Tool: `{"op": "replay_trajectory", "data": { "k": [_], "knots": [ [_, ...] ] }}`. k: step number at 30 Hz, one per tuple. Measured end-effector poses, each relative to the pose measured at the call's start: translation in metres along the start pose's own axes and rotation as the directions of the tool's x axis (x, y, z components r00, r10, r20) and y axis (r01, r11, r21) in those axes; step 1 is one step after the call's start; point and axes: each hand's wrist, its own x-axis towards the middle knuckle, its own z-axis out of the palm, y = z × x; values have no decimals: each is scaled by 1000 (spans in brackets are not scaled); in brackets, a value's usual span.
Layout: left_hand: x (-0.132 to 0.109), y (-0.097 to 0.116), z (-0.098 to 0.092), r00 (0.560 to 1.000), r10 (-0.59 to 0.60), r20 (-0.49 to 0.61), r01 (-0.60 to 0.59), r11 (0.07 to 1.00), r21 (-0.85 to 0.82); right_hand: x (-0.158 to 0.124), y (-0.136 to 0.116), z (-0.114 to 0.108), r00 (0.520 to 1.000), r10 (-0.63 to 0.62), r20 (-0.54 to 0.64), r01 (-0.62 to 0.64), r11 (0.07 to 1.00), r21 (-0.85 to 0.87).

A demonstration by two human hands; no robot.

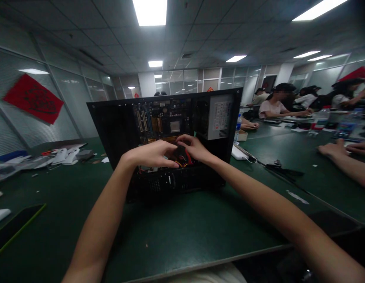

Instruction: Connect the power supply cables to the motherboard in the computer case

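Note:
A black computer case (111, 129) stands on the table in front of me with its side off and its inside showing. My left hand (155, 153) reaches into its lower middle, thumb and fingers spread apart beside a bundle of red, yellow and black cables (186, 158). From the other side my right hand (195, 148) comes in, its fingers curled on the top of that bundle. Above the hands is the motherboard (163, 118) with a pale square chip or heatsink (175, 126). The silver power supply (220, 118) sits at the upper right. Fingertips are partly lost in shadow.
The green table (182, 232) carries a pile of papers and parts (67, 155) at left and a dark mat (17, 226) nearer me. At right lie a white power strip (239, 152) and black cables (279, 169). Several people sit beyond; a co-worker's forearm (347, 161) rests at far right.

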Motion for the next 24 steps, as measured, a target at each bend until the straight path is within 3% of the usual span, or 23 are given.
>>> {"op": "replay_trajectory", "data": {
  "k": [3,8,11,15,18,24],
  "knots": [
    [0,6,-7,993,78,-83,-73,995,65,1,-14,6,999,31,27,-29,996,-89],
    [-10,-2,-23,975,128,-184,-122,992,45,6,-66,-7,946,109,305,41,894,-445],
    [-16,-6,-27,955,114,-273,-130,991,-41,12,-99,-24,950,146,275,22,849,-528],
    [-20,-7,-26,931,90,-353,-128,988,-85,12,-129,-43,981,49,189,2,965,-261],
    [-20,-6,-24,928,97,-359,-143,984,-106,4,-141,-51,974,-19,224,28,999,-40],
    [-18,-4,-23,929,148,-340,-202,971,-129,-7,-147,-47,942,-65,328,77,997,-23]
  ]
}}
